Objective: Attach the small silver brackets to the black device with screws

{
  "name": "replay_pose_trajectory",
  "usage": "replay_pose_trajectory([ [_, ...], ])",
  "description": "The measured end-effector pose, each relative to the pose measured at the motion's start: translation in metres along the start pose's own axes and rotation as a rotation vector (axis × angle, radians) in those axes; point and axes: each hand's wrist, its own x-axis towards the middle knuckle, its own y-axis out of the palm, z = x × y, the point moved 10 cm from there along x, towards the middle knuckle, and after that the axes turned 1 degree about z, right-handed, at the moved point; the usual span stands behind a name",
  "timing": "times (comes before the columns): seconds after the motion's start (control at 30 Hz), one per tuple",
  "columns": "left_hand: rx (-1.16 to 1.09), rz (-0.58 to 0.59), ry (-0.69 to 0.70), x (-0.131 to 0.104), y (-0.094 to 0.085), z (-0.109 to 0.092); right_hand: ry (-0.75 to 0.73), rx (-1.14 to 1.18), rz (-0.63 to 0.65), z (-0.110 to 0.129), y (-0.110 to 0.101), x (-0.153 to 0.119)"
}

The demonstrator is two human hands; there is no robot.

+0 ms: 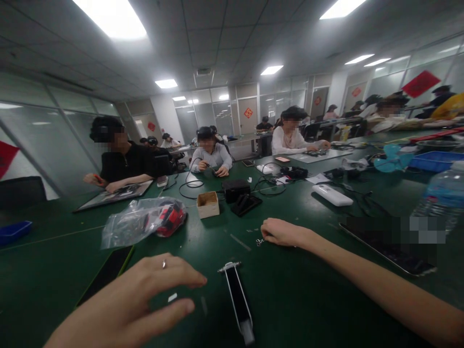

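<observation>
My left hand (pixel 155 290) hovers over the green table with its thumb and fingers apart, holding nothing; a ring is on one finger. To its right lies a narrow device with a white frame and dark middle (pixel 238 298), with a metal crosspiece at its far end. My right hand (pixel 281 232) rests farther out on the table, fingers curled down and pressed together. Small shiny metal parts (pixel 259 242) show beside its fingertips. Whatever those fingers hold, if anything, is hidden. Near my left hand is a small white piece (pixel 172 297).
A clear plastic bag (pixel 136 222) with red and black contents, a small open box (pixel 208 205) and a black box (pixel 235 190) stand beyond my hands. A dark phone-like slab (pixel 387 246) and a water bottle (pixel 444 193) are at right. Several people work around the tables.
</observation>
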Motion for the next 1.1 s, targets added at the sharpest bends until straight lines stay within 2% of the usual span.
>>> replay_pose_trajectory([
  [0.03,0.010,0.021,-0.001,0.018,-0.015,-0.023,0.006,0.014,-0.002,-0.001,-0.001,-0.001],
  [0.1,0.001,0.080,-0.013,0.046,-0.031,-0.059,0.018,0.043,-0.013,-0.005,-0.004,-0.003],
  [0.13,-0.005,0.088,-0.015,0.057,-0.035,-0.071,0.021,0.052,-0.016,-0.006,-0.004,-0.003],
  [0.2,-0.015,0.101,-0.025,0.070,-0.034,-0.077,0.009,0.044,-0.012,-0.007,-0.003,-0.003],
  [0.3,-0.025,0.124,-0.029,0.079,-0.019,-0.065,-0.011,0.020,0.009,-0.005,0.002,-0.001],
  [0.4,-0.033,0.129,-0.023,0.085,-0.009,-0.053,0.034,0.039,0.025,-0.007,0.005,0.000],
  [0.67,-0.023,0.153,-0.011,0.099,0.008,-0.049,0.136,0.080,0.094,-0.013,0.015,-0.001],
  [0.83,-0.046,0.166,0.009,0.110,0.026,-0.034,0.191,0.103,0.135,-0.014,0.020,-0.003],
  [0.97,-0.100,0.160,-0.004,0.115,0.031,-0.021,0.209,0.103,0.150,-0.011,0.020,-0.004],
  [1.1,-0.142,0.142,-0.014,0.116,0.033,-0.016,0.212,0.092,0.126,-0.003,0.011,-0.004],
])
